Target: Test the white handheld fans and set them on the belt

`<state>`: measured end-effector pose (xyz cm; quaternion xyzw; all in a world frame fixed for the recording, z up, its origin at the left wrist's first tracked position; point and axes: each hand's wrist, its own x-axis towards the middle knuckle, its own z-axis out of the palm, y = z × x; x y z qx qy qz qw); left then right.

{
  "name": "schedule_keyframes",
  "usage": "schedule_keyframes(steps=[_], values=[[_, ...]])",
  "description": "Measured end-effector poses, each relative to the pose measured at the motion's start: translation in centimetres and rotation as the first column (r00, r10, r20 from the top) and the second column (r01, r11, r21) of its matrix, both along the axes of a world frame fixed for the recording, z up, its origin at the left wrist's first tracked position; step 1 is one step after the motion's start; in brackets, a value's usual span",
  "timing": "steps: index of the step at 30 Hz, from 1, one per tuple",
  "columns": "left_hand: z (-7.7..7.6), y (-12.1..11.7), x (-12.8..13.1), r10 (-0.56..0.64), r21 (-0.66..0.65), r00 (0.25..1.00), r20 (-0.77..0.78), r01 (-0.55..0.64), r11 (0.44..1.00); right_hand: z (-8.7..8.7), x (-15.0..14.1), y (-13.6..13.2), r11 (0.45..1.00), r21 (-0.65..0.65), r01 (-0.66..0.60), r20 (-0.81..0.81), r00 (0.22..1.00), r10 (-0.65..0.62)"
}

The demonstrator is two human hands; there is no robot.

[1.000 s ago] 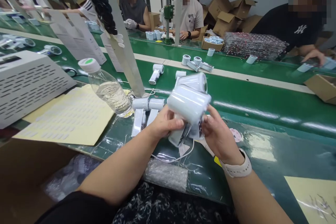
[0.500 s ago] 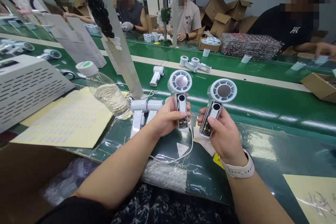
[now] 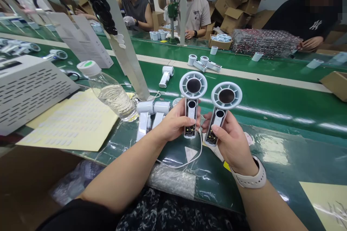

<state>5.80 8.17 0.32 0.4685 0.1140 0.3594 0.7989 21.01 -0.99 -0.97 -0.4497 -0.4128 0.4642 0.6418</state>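
At the far left, an open cardboard box (image 3: 27, 184) sits at the edge of the green conveyor bench (image 3: 273, 101), and a grey vented metal case (image 3: 32, 94) sits farther along. Nearer the middle lie a yellow sheet printed with rows of small labels (image 3: 73, 122) and a clear plastic water bottle (image 3: 111, 95), tipped over with a green-marked white cap. Just beside the bottle, two white handheld fans (image 3: 145, 122) lie on the bench.

The left hand (image 3: 176, 124) is clenched around the handle of a white handheld fan (image 3: 192, 95), with the round head standing upright above the grip and the handle's lower end showing just below it. The right hand (image 3: 230, 140) grasps a matching fan (image 3: 225, 95) the same way, its thumb across the front of the handle and its head leaning slightly right. The two fan heads are just beside each other, not touching. Below the hands, a thin white cable (image 3: 181, 166) curves across a clear plastic sheet, near a bubble-wrap bag (image 3: 170, 182). A pale smartwatch (image 3: 249, 178) circles the right wrist.
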Motion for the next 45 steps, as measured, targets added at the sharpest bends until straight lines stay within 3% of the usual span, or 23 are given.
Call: schedule_keyframes(steps=[8,14,23,29,34,45], values=[[-0.4,0.4,0.2,0.052,-0.016,0.997,-0.058,-0.053,0.998,-0.7,0.0,0.3,0.999,0.039,-0.019,-0.05,0.999,0.02],[-0.4,0.2,0.2,0.018,0.026,0.997,-0.076,-0.016,1.0,-0.7,0.2,0.3,0.998,0.057,-0.04,-0.049,0.998,0.043],[-0.1,0.4,0.5,0.172,-0.013,0.973,-0.152,-0.176,0.984,-0.7,-0.2,0.5,1.0,-0.03,0.001,-0.16,0.987,-0.006],[-0.6,0.6,0.4,0.032,0.019,0.993,-0.109,-0.03,0.999,-0.5,-0.1,0.4,0.997,0.015,-0.074,-0.153,0.985,0.076],[-1.1,0.7,0.5,0.057,0.051,0.984,-0.168,-0.049,0.998,-0.6,0.0,0.7,0.998,-0.049,0.032,-0.16,0.986,-0.039],[-1.1,0.7,0.6,0.014,0.092,0.992,-0.128,-0.002,0.996,-0.8,-0.1,0.9,0.999,-0.051,0.016,-0.127,0.992,-0.022]])
